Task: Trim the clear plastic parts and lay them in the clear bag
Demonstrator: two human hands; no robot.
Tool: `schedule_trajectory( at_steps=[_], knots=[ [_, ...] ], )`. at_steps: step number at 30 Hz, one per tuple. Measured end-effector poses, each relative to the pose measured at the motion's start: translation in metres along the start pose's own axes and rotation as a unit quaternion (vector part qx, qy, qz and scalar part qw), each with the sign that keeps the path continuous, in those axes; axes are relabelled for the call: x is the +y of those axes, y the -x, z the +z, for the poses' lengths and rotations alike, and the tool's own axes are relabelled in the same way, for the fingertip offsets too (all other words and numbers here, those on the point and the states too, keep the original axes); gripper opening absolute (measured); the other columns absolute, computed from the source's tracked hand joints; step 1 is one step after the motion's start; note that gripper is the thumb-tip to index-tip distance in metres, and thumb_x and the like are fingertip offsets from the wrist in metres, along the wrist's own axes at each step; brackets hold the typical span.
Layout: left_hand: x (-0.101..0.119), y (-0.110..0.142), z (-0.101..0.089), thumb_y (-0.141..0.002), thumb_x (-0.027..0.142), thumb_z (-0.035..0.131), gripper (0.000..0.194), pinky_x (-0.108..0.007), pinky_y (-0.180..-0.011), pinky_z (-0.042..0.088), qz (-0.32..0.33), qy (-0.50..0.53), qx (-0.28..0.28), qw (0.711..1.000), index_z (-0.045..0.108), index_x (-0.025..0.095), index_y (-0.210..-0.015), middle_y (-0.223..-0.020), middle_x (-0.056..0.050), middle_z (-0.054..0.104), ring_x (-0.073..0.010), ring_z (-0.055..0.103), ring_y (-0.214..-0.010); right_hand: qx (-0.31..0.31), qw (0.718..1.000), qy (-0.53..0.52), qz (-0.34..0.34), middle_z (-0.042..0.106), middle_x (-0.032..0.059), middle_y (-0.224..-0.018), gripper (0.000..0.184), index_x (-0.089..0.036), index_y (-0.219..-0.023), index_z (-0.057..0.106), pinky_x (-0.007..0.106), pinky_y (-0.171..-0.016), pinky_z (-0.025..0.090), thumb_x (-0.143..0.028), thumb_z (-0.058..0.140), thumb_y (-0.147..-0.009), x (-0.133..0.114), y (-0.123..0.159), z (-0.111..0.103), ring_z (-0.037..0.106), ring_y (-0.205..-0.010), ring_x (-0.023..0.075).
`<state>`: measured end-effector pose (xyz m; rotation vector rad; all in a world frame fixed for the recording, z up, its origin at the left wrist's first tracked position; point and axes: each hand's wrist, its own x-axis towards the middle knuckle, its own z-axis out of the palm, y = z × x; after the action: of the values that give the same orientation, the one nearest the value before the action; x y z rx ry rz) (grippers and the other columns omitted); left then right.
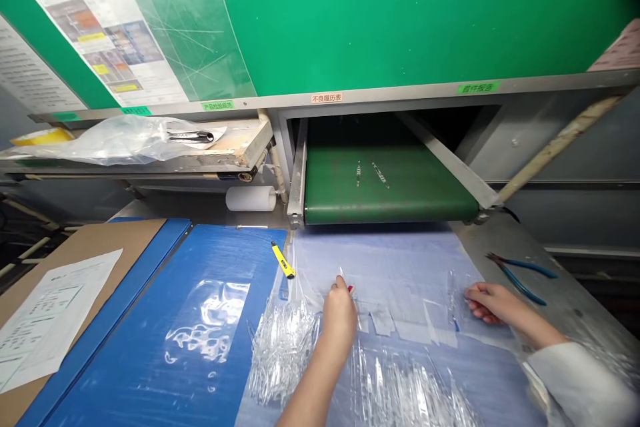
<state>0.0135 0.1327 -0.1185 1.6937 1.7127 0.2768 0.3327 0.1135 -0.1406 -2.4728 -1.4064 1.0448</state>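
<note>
Bluish plastic sheeting point(390, 267) under left hand point(340, 317), right hand point(493, 303).

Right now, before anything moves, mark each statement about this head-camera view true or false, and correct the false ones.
1. The yellow utility knife lies at the top corner of the blue board. True.
2. The right hand grips the blue-handled pliers. False: it rests open on the pale blue sheet, apart from the pliers.
3. The green conveyor belt is bare. False: two small clear pieces lie on it.
4. The left hand is beside a heap of clear plastic strips. True.
</note>
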Motion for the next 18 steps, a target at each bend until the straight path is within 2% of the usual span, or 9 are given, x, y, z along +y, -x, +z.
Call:
schedule_trajectory(
  at_steps=[3,8,14,18],
  knots=[
    [0.0,-0.007,0.002,-0.079,-0.002,0.03,0.04,-0.029,-0.073,0.042,-0.011,-0.019,0.005,1.0,0.043,0.003,-0.117,-0.097,-0.02,0.061,-0.0233,0.061,-0.085,-0.063,0.996,-0.024,0.051,0.06,0.005,-0.104,0.023,-0.019,-0.106,0.057,0.032,-0.071,0.051,-0.032,0.048,-0.089,-0.005,-0.004,0.002,0.06,-0.082,0.0132],
    [-0.003,-0.011,0.001,-0.081,-0.002,0.028,0.041,-0.029,-0.073,0.042,-0.017,-0.032,0.011,0.999,0.043,0.002,-0.119,-0.099,-0.021,0.061,-0.0237,0.061,-0.087,-0.086,0.993,-0.034,0.075,0.059,0.0058,-0.108,0.024,-0.019,-0.108,0.056,0.034,-0.074,0.05,-0.032,0.048,-0.088,-0.011,-0.006,0.003,0.059,-0.086,0.0143],
    [-0.007,-0.011,0.0,-0.079,-0.004,0.03,0.04,-0.027,-0.073,0.041,-0.024,-0.035,0.012,0.999,0.046,0.004,-0.114,-0.101,-0.019,0.061,-0.0213,0.06,-0.087,-0.071,0.995,0.023,0.068,0.061,0.0047,-0.102,0.027,-0.016,-0.107,0.056,0.033,-0.07,0.051,-0.034,0.05,-0.088,-0.008,-0.012,0.002,0.06,-0.082,0.0139],
    [-0.007,-0.01,-0.001,-0.078,-0.004,0.032,0.038,-0.027,-0.074,0.04,-0.023,-0.035,0.013,0.999,0.048,0.006,-0.11,-0.101,-0.018,0.061,-0.0215,0.06,-0.087,-0.01,0.995,0.1,0.025,0.063,0.0016,-0.088,0.023,-0.016,-0.094,0.059,0.029,-0.065,0.049,-0.035,0.048,-0.088,-0.008,-0.007,-0.009,0.059,-0.071,0.0107]
  ],
)
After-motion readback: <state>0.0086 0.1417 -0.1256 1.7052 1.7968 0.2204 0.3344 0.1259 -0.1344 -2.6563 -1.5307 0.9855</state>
